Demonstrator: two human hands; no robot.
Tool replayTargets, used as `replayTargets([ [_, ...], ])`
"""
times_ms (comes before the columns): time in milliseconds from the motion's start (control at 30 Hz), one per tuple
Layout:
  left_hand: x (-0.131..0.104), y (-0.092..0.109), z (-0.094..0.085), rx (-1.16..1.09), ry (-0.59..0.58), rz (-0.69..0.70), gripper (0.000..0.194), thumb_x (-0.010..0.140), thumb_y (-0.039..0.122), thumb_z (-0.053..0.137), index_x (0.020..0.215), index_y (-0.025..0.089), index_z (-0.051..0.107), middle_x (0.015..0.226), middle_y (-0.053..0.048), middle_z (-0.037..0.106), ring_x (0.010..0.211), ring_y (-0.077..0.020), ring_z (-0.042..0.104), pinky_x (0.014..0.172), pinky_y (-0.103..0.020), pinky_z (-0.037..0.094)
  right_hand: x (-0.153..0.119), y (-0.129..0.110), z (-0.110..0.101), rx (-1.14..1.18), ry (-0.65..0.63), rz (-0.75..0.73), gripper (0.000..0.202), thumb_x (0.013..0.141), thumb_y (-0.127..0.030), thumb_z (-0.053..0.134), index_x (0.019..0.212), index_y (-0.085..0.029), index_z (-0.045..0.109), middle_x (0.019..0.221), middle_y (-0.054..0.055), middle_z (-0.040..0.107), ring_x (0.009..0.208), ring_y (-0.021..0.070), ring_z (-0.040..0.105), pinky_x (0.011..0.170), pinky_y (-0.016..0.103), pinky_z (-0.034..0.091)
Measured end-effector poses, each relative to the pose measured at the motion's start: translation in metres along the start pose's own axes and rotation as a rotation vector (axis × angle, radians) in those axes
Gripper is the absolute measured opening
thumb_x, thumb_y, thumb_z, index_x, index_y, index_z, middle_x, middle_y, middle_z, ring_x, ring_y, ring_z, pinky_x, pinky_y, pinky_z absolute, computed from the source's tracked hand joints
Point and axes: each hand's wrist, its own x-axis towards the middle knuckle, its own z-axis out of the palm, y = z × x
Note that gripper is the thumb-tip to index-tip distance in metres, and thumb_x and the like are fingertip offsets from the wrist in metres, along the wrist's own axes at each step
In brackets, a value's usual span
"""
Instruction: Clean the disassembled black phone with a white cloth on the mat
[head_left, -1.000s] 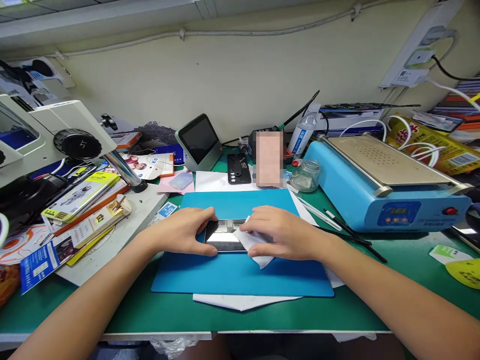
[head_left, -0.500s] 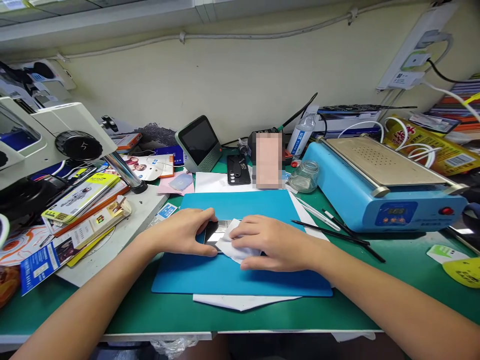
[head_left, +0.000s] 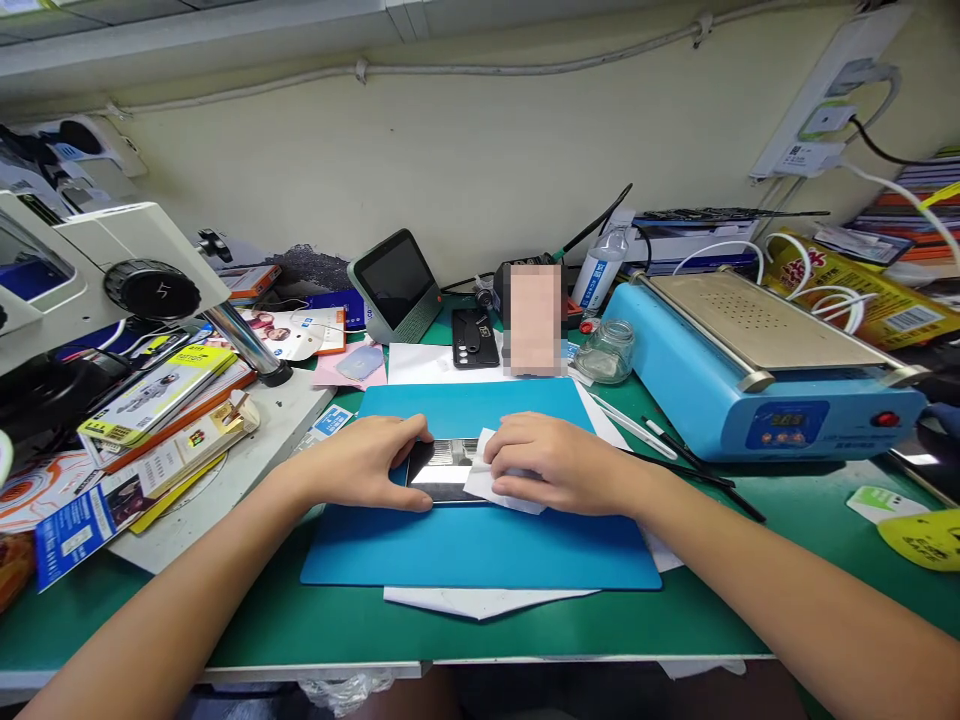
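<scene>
A phone with a dark, glossy face (head_left: 442,476) lies sideways on the blue mat (head_left: 480,550), reflecting light. My left hand (head_left: 379,462) holds its left end, thumb on the near edge and fingers at the far edge. In my right hand (head_left: 559,462) is a white wipe (head_left: 486,478), pressed flat on the phone's face. The fingers are curled over the wipe, and the phone's right end is hidden beneath that hand.
A blue heating plate machine (head_left: 765,390) stands on the right, with black tweezers (head_left: 705,470) before it. Behind the mat are a glass jar (head_left: 606,352), a black phone case (head_left: 475,340) and a smart display (head_left: 397,285). A microscope stand (head_left: 251,345) and boxes crowd the left.
My right hand has slid the wipe to the right along the phone, uncovering more of its face. My left hand stays at the left end.
</scene>
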Motion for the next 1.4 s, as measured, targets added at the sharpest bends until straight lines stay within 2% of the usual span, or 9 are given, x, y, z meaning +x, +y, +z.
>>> replayTargets([
  [133, 0.000, 0.000, 0.000, -0.006, 0.006, -0.006, 0.058, 0.078, 0.067, 0.065, 0.112, 0.021, 0.056, 0.089, -0.002, 0.062, 0.079, -0.0207, 0.060, 0.066, -0.029, 0.040, 0.001, 0.000, 0.003, -0.019, -0.039, -0.065, 0.020, 0.101, -0.021, 0.056, 0.113, -0.016, 0.072, 0.119, 0.011, 0.071, 0.106, 0.0216, 0.061, 0.093, 0.037, 0.049],
  [300, 0.000, -0.001, 0.001, -0.003, 0.000, -0.004, 0.059, 0.078, 0.067, 0.065, 0.114, 0.022, 0.057, 0.089, -0.002, 0.062, 0.079, -0.0212, 0.060, 0.066, -0.029, 0.040, -0.001, 0.001, 0.003, -0.078, -0.034, 0.003, 0.028, 0.100, -0.014, 0.053, 0.122, -0.018, 0.069, 0.127, 0.012, 0.068, 0.111, 0.0240, 0.059, 0.092, 0.040, 0.050],
  [767, 0.000, -0.001, 0.001, -0.004, 0.014, 0.005, 0.058, 0.078, 0.066, 0.067, 0.113, 0.021, 0.056, 0.089, -0.001, 0.062, 0.079, -0.0211, 0.060, 0.066, -0.029, 0.039, -0.001, 0.004, 0.007, -0.093, -0.048, -0.062, 0.027, 0.101, -0.016, 0.051, 0.121, -0.016, 0.070, 0.130, 0.010, 0.067, 0.111, 0.0245, 0.059, 0.098, 0.044, 0.048],
  [933, 0.000, -0.001, 0.001, 0.002, 0.009, 0.006, 0.057, 0.079, 0.066, 0.067, 0.113, 0.021, 0.056, 0.089, -0.001, 0.062, 0.079, -0.0205, 0.060, 0.065, -0.028, 0.039, -0.002, 0.005, 0.006, -0.120, -0.003, -0.028, 0.025, 0.099, -0.014, 0.055, 0.119, -0.015, 0.071, 0.128, 0.012, 0.068, 0.111, 0.0250, 0.059, 0.094, 0.041, 0.050],
  [1033, 0.001, -0.002, 0.002, -0.001, 0.008, 0.006, 0.059, 0.079, 0.066, 0.066, 0.115, 0.021, 0.056, 0.089, -0.001, 0.062, 0.079, -0.0205, 0.060, 0.066, -0.028, 0.039, -0.001, 0.005, 0.006, -0.087, -0.003, -0.057, 0.024, 0.100, -0.018, 0.055, 0.119, -0.016, 0.071, 0.126, 0.011, 0.069, 0.109, 0.0239, 0.060, 0.094, 0.040, 0.050],
  [1167, 0.001, -0.001, 0.001, 0.005, 0.009, 0.008, 0.057, 0.079, 0.065, 0.066, 0.114, 0.021, 0.057, 0.089, -0.001, 0.061, 0.078, -0.0204, 0.060, 0.065, -0.028, 0.039, -0.002, 0.006, 0.006, -0.102, 0.045, -0.022, 0.023, 0.100, -0.022, 0.058, 0.119, -0.016, 0.071, 0.124, 0.011, 0.070, 0.109, 0.0248, 0.061, 0.092, 0.041, 0.051],
  [1400, -0.001, 0.002, 0.000, 0.009, 0.023, 0.007, 0.053, 0.080, 0.064, 0.066, 0.111, 0.021, 0.056, 0.088, -0.001, 0.061, 0.077, -0.0203, 0.059, 0.064, -0.028, 0.038, -0.003, 0.011, 0.005, -0.065, 0.038, -0.070, 0.020, 0.100, -0.024, 0.059, 0.111, -0.015, 0.074, 0.122, 0.010, 0.071, 0.106, 0.0233, 0.063, 0.090, 0.038, 0.052],
])
